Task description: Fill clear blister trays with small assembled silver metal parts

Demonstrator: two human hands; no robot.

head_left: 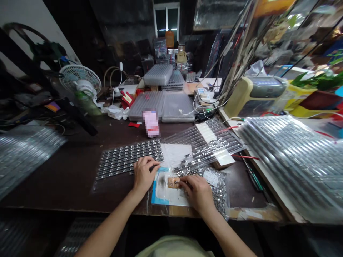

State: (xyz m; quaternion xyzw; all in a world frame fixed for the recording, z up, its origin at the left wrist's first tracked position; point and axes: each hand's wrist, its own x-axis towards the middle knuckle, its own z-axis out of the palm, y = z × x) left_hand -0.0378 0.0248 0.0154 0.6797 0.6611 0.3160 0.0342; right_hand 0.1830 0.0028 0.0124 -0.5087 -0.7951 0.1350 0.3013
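My left hand is closed in a pinch at the right end of a tray filled with rows of dark strips bearing shiny metal parts. A small dark piece shows at its fingertips; its kind is unclear. My right hand has its fingertips pinched together at the edge of a small brown block, and whatever they hold is too small to name. The block sits on a white and blue sheet. Beside my right hand lies a clear bag of many tiny shiny metal pieces, partly covered by the hand.
A ribbed clear tray with several dark metal pieces lies behind the hands. Stacked clear trays stand at right and left. A green-handled screwdriver lies to the right. A fan stands at the back left.
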